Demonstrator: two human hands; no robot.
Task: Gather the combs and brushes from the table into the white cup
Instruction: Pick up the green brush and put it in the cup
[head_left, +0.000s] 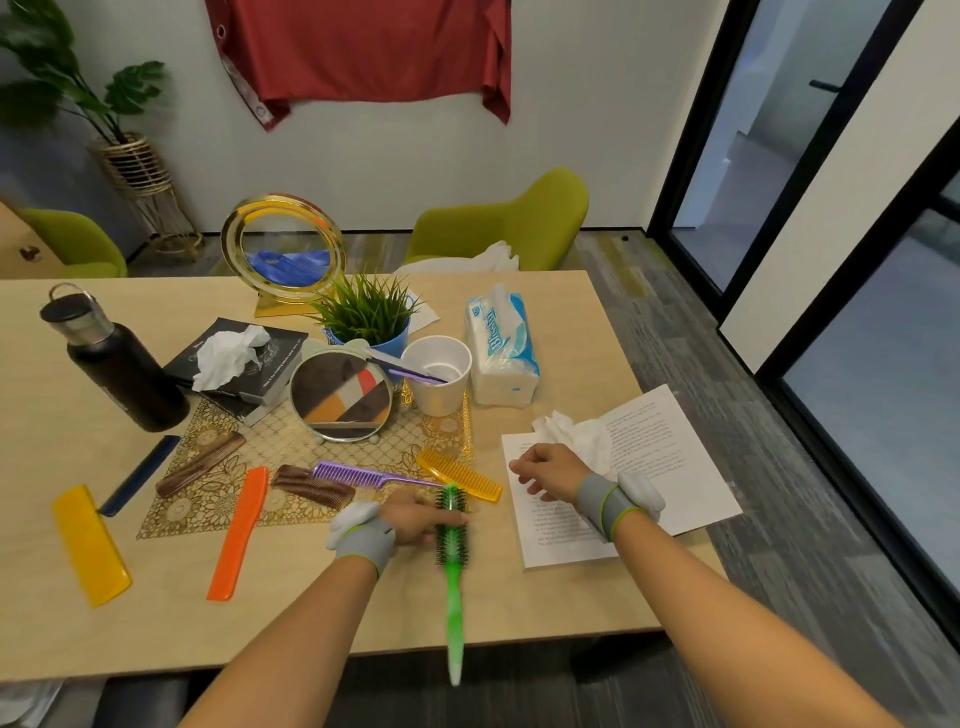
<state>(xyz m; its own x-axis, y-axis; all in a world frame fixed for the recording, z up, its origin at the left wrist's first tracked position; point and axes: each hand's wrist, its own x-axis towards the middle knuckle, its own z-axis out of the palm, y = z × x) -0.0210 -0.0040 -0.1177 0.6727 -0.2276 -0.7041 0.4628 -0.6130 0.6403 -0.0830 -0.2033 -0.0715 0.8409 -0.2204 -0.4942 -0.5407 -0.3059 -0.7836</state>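
My left hand (415, 519) grips the bristle head of a green round brush (453, 566), whose handle points toward me past the table edge. My right hand (545, 470) rests loosely curled on a printed sheet and holds nothing. The white cup (439, 382) stands behind the gold mat with a purple comb (410, 371) leaning in it. On the mat and table lie a purple tail comb (363, 475), an amber comb (460, 475), two brown combs (311, 486) (200, 465), an orange comb (239, 535), a yellow comb (91, 545) and a dark blue comb (140, 475).
A round mirror (340, 397), a potted plant (366, 317) and a tissue pack (501, 345) crowd around the cup. A black bottle (119, 364) and books with a crumpled tissue (228, 353) stand at the left. Printed sheets (649, 457) lie at the right.
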